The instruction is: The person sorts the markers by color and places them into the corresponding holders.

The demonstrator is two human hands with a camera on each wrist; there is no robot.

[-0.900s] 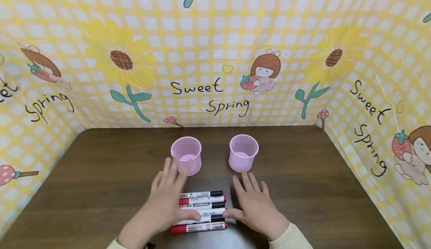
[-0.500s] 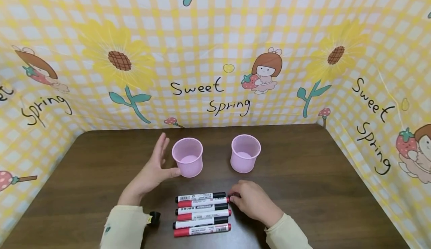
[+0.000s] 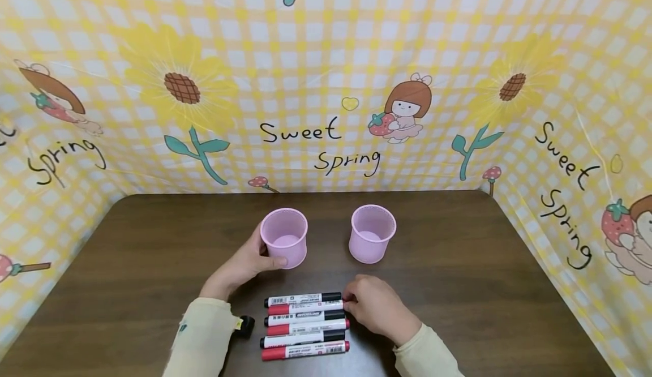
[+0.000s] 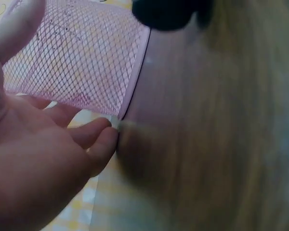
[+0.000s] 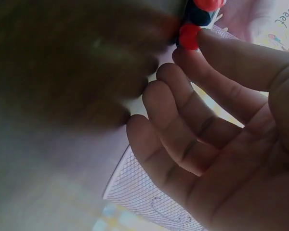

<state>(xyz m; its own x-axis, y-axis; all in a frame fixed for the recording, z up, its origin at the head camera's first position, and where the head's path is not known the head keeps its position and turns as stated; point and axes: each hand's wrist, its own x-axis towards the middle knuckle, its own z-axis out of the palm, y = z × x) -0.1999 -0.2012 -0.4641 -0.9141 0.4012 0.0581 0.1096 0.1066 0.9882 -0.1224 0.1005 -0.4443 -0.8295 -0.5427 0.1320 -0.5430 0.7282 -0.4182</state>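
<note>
My left hand (image 3: 247, 264) grips a pink mesh pen holder (image 3: 294, 251) from its left side. Its thumb lies across the near wall, and most of its fingers are hidden behind the holder in the head view. In the left wrist view, the mesh wall (image 4: 82, 53) stands between thumb and fingers. Several whiteboard markers lie in a row, black and red ones alternating. At their right ends, my right hand (image 3: 379, 309) pinches the end of the red marker (image 3: 278, 309) second from the back. The right wrist view shows that red end (image 5: 188, 37) between thumb and index finger.
A second pink mesh pen holder (image 3: 369, 247) stands upright to the right of the first. The brown wooden table (image 3: 127, 286) is bordered at the back and sides by a yellow checked cloth (image 3: 305, 71). A small black device (image 3: 245, 327) sits at the left wrist.
Both hands were spread over the markers at first. The left hand has moved up and left, then closed round the left pen holder. The right hand has drawn in to pinch a red marker's end.
</note>
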